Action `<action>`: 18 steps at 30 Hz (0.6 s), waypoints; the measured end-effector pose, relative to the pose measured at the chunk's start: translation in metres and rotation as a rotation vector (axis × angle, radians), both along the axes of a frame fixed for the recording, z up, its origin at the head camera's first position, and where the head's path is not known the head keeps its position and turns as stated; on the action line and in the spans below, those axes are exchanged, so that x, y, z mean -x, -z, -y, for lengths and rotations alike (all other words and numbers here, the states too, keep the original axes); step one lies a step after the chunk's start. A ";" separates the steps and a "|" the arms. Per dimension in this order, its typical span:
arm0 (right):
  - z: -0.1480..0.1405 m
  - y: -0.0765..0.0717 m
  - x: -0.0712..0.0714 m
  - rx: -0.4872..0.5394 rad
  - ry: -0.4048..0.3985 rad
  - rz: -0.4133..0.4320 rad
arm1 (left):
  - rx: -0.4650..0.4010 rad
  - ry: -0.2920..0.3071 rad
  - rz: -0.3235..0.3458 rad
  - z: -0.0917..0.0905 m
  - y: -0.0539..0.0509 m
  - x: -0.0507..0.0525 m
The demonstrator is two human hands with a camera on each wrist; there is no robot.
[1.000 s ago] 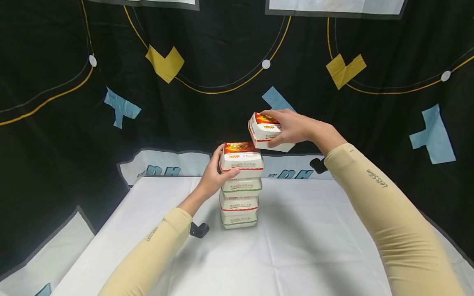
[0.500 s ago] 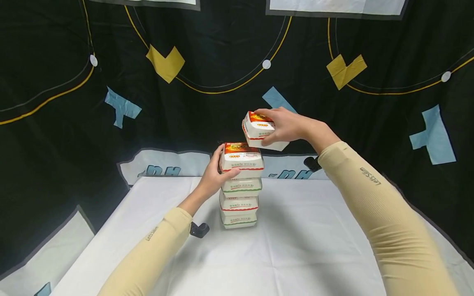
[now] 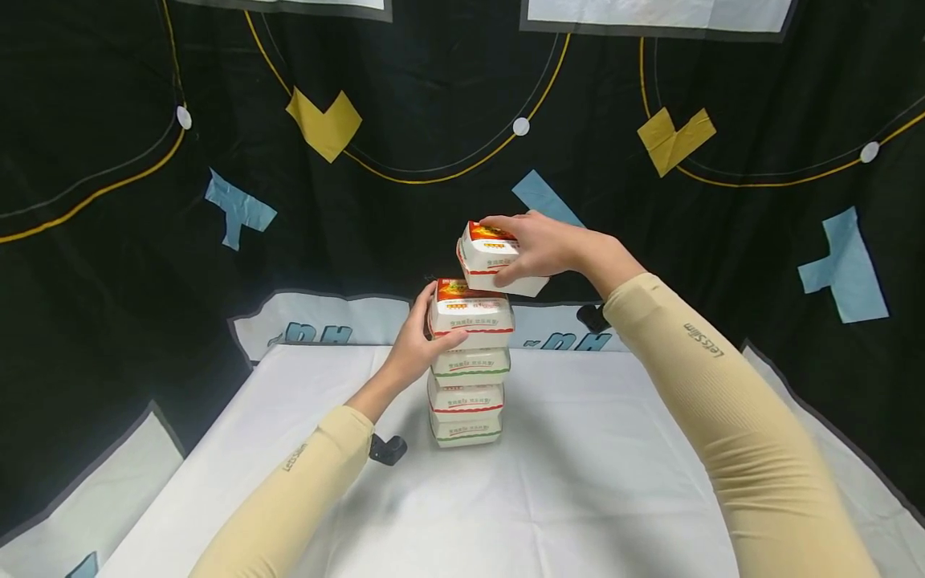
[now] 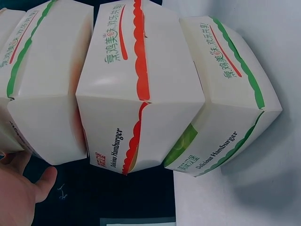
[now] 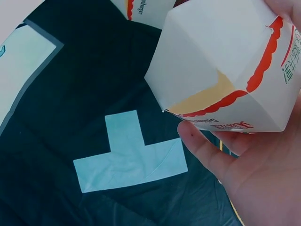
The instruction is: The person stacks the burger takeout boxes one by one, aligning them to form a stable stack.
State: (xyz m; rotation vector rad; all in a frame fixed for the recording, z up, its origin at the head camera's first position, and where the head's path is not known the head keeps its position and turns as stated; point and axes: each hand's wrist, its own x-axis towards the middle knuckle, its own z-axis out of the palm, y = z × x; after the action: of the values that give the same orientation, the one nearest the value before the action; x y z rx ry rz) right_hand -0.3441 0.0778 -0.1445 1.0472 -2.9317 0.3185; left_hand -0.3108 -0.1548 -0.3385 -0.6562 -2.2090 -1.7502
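Several white hamburger boxes with red or green scalloped trim stand stacked on the table. My left hand (image 3: 417,347) grips the top box of the stack (image 3: 473,315), thumb across its front and fingers along its left side. Lower boxes, one red-trimmed (image 4: 141,70) and one green-trimmed (image 4: 235,61), fill the left wrist view. Above the stack, my right hand (image 3: 542,245) holds another red-trimmed hamburger box (image 3: 487,258), slightly tilted and overlapping the stack's right part. Whether its underside touches the top box cannot be told. The right wrist view shows this held box (image 5: 202,52) resting against curled fingers.
A white cloth covers the table (image 3: 578,482). Behind it hangs a black curtain (image 3: 405,233) with yellow and blue tape shapes and printed curved lines. A white strip with blue lettering (image 3: 318,321) runs along the table's far edge.
My right hand has carried its hamburger box leftward, from right of the stack to over its top. The left hand and the stack stay put.
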 end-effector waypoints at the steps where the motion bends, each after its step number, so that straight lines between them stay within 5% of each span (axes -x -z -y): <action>1: 0.001 0.000 0.000 -0.001 -0.004 0.003 | -0.003 0.001 0.000 0.000 0.000 0.000; 18: 0.016 0.000 -0.005 -0.047 -0.020 0.006 | 0.005 -0.009 -0.010 -0.002 -0.001 0.000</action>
State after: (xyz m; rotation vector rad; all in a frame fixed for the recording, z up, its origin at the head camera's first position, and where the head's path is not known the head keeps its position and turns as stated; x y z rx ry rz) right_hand -0.3396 0.0617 -0.1445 1.0838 -2.9496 0.2547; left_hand -0.3105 -0.1526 -0.3378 -0.6537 -2.2066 -1.7338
